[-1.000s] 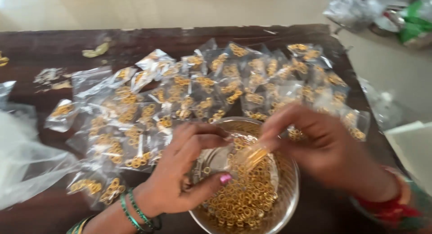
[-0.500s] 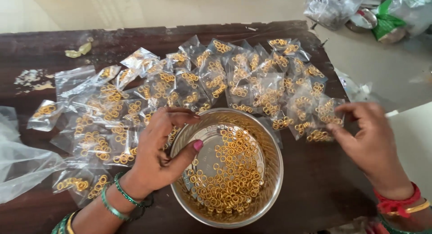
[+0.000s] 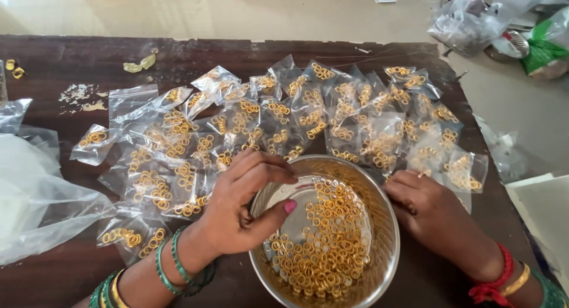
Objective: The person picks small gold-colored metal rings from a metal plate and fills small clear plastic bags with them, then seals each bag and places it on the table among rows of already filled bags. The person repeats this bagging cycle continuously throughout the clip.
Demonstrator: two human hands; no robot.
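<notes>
Bowl: my round steel bowl [image 3: 379,266] sits at the near edge of the dark wooden table [image 3: 71,59], between my two hands.
Rings: small gold rings [image 3: 323,243] lie heaped in the bowl's middle and right side; a patch of bare steel shows at its upper left.
Left hand: my left hand [image 3: 243,210] rests on the bowl's left rim, thumb reaching inward over the bare steel, just beside the rings.
Left fingers: my fingers [image 3: 267,169] are curled loosely together above the rim; I cannot tell whether they pinch anything.
Right hand: my right hand [image 3: 435,216] lies against the bowl's right outer wall, knuckles up.
Right fingers: bent and close together, touching the rim; nothing visible in them.
Packets: small clear packets of gold rings [image 3: 332,115] are spread across the table beyond the bowl, overlapping one another.
Loose plastic: a pile of empty clear bags [image 3: 35,195] lies to my left, well apart from the bowl.
</notes>
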